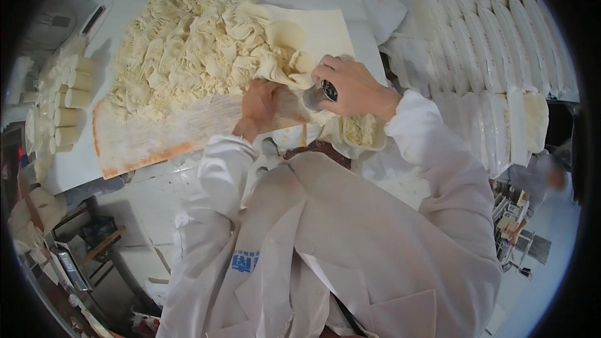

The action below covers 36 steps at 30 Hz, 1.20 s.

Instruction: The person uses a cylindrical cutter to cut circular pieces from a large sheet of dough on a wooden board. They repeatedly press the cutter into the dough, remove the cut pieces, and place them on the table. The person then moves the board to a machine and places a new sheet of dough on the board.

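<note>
A large heap of thin, ruffled pale-yellow dough sheets (188, 51) covers much of a floured wooden board (155, 145) before me. My left hand (260, 103) is at the near edge of the heap, knuckles up. Its fingertips are hidden, so whether they pinch any dough is unclear. My right hand (352, 82) is wrapped around a small cylindrical container (315, 97) with a dark round end, tilted beside the heap. A flat, smooth dough sheet (324, 28) extends behind the right hand.
Short pale rolls (77, 98) stand in plastic on the left of the white table (70, 169). A plastic tub (364, 134) of pale shreds sits below my right hand. Rows of filled white bags (483, 47) are stacked at right. Another person (535, 178) works at far right.
</note>
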Motion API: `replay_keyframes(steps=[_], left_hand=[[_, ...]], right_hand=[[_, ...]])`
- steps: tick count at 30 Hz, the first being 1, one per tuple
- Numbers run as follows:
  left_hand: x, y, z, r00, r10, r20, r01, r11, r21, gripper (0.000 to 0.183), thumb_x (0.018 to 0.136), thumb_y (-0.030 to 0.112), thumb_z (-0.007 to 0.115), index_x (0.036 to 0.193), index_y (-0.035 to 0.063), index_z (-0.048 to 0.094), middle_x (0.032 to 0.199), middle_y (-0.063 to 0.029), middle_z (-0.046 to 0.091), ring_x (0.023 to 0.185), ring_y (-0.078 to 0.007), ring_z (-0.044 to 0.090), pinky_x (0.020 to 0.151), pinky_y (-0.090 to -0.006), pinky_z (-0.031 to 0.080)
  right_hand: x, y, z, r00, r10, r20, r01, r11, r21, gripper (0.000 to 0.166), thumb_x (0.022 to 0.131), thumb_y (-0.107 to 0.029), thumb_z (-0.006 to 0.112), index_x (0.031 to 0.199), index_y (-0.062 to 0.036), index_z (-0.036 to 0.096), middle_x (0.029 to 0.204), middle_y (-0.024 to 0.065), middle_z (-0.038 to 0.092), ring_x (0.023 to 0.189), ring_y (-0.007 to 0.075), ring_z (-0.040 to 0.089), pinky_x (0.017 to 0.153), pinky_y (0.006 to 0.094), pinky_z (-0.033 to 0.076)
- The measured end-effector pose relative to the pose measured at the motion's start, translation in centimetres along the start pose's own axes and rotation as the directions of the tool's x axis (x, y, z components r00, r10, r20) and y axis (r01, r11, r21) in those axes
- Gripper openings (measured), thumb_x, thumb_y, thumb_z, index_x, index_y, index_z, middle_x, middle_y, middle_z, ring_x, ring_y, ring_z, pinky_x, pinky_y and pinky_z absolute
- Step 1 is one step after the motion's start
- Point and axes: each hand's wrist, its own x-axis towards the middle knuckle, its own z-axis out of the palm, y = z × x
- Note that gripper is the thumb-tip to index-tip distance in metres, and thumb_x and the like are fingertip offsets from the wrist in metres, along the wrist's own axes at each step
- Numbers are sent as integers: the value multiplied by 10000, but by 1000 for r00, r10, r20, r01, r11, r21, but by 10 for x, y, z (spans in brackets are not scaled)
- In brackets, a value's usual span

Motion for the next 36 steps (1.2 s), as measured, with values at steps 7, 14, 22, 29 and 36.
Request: replay_keyframes(steps=[7,14,22,29,36], left_hand=[[-22,34,8,979,187,85,-173,974,-148,226,901,93,721,1122,71,764,1149,-144,719,1055,-391,679,911,-487,555],[-16,35,14,968,144,205,-169,979,114,299,883,155,755,1173,88,738,1110,-129,712,1071,-387,691,947,-490,555],[-23,19,-10,981,91,171,-76,993,-93,182,944,165,754,1110,89,756,1072,-109,746,996,-357,723,844,-466,588],[-112,-19,-83,953,-297,-56,281,939,-198,78,979,58,755,1051,36,778,915,-126,705,786,-282,669,710,-371,547],[-207,-41,-120,812,-525,-255,482,850,-213,38,975,42,783,1005,38,761,896,-102,701,749,-204,671,656,-329,540]], right_hand=[[-2,21,3,990,-136,39,132,987,91,553,778,-279,906,1213,-113,607,1189,127,619,1028,396,652,862,498,532],[-12,-28,36,887,415,-200,-396,909,128,585,834,-363,874,1271,-101,587,1165,198,641,1001,429,709,823,523,601],[-15,0,10,988,134,-73,-115,967,229,606,805,-314,898,1271,-97,577,1187,215,651,1008,455,702,839,520,593],[-15,-27,28,901,424,-92,-366,856,365,646,811,-313,897,1314,-87,561,1182,218,652,1043,453,685,887,528,569],[-8,-63,45,866,464,-188,-389,859,333,664,810,-317,893,1323,-51,566,1196,228,655,1097,445,671,932,522,553]])
